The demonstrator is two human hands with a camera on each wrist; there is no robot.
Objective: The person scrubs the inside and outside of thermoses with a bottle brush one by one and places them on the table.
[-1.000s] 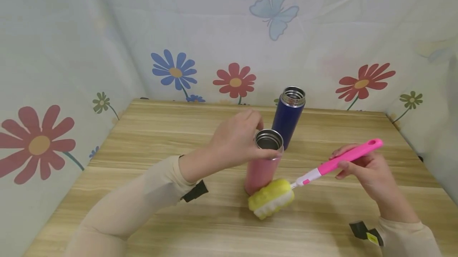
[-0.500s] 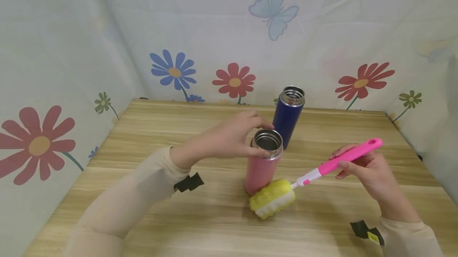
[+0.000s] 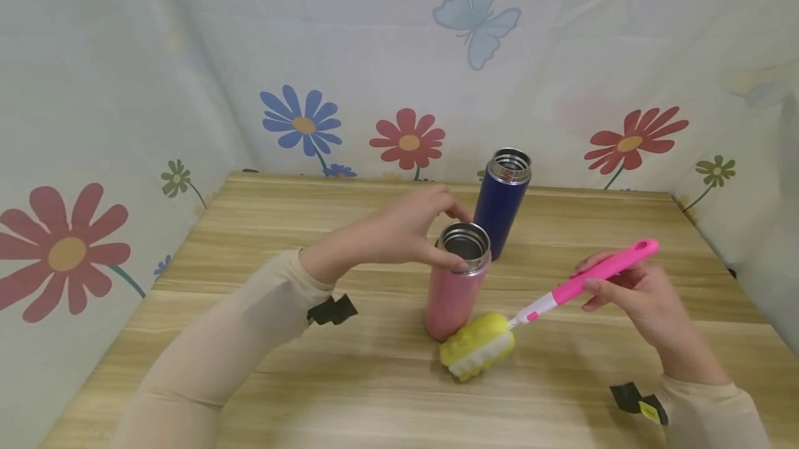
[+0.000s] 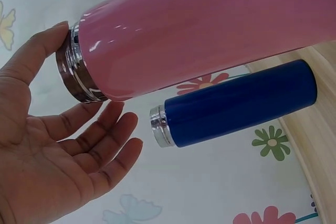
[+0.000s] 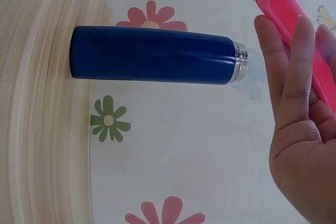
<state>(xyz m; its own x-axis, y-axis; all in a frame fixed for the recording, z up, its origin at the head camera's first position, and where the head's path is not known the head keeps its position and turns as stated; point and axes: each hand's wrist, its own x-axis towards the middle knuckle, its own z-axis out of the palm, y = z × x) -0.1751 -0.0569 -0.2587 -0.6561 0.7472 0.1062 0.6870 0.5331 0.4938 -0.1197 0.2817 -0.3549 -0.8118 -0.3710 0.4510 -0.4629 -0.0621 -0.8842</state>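
A pink bottle (image 3: 454, 300) stands uncapped on the table, its steel mouth facing up. My left hand (image 3: 399, 230) holds it at the neck, thumb on the near side of the rim and fingertips across on the far side. In the left wrist view, the other fingers of the left hand (image 4: 68, 145) spread loosely below the neck. My right hand (image 3: 643, 310) grips the pink handle of a bottle brush (image 3: 599, 279). The brush's yellow and white sponge head (image 3: 477, 348) lies low beside the bottle's base; whether they touch, I cannot tell.
Behind the pink bottle stands a dark blue bottle (image 3: 501, 206), also uncapped, upright on the wood-grain table (image 3: 299, 393). A pale curtain (image 3: 349, 32) printed with flowers and a butterfly closes off the back and sides.
My left thumb and fingers have shifted their hold around the bottle's rim, and the arm has drawn slightly left. The brush handle has edged a little left; the blue bottle stays put.
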